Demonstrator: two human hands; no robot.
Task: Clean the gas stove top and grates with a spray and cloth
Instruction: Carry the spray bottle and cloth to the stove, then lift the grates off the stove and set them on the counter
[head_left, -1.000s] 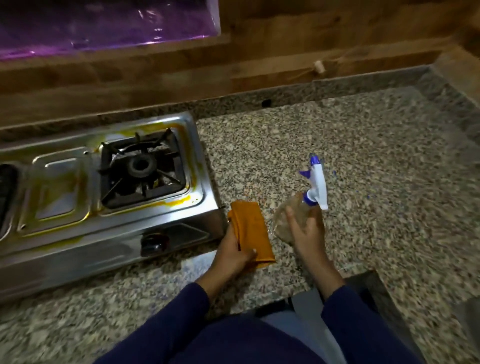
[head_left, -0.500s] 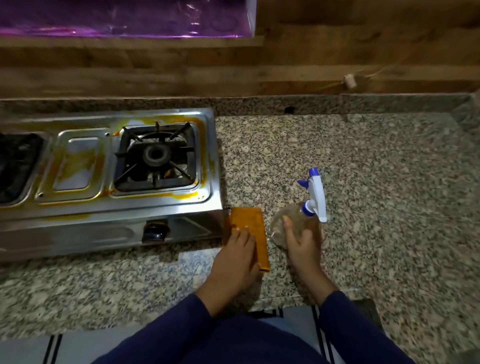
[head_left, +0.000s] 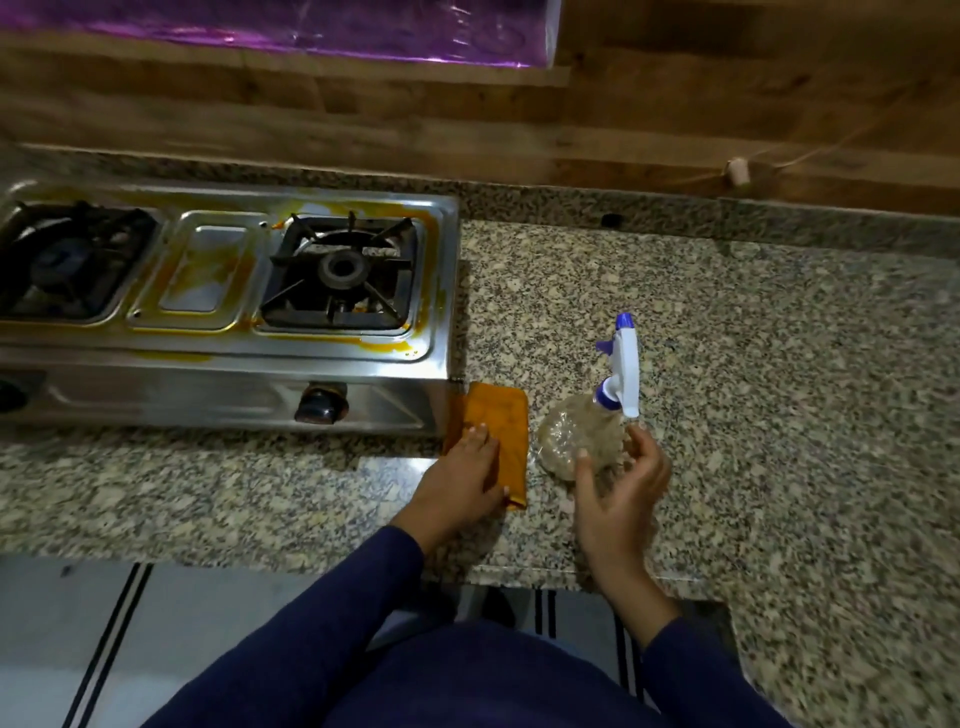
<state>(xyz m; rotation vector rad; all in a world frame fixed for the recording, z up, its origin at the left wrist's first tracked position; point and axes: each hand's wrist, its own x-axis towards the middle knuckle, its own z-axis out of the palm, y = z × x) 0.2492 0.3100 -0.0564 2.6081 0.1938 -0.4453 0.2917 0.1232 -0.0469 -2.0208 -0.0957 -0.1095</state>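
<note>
Two hands over the granite bench (head_left: 727, 338). Left hand (head_left: 465, 475) lies flat on the folded orange cloth (head_left: 498, 431), grip released, cloth touching the stove's (head_left: 228, 364) front right corner. Right hand (head_left: 621, 499) is spread loose, grasping nothing, just behind the clear spray bottle (head_left: 597, 421), standing beside the cloth. Yellow stains ring the grates (head_left: 337, 273).

No legible text, label, brand, number or sign appears on any surface in view; the spray bottle (head_left: 587, 441) carries no readable label; the front panel of the gas stove (head_left: 223, 400) and its knob (head_left: 319, 405) show no markings that can be made out; the orange cloth (head_left: 501, 431) is plain.
</note>
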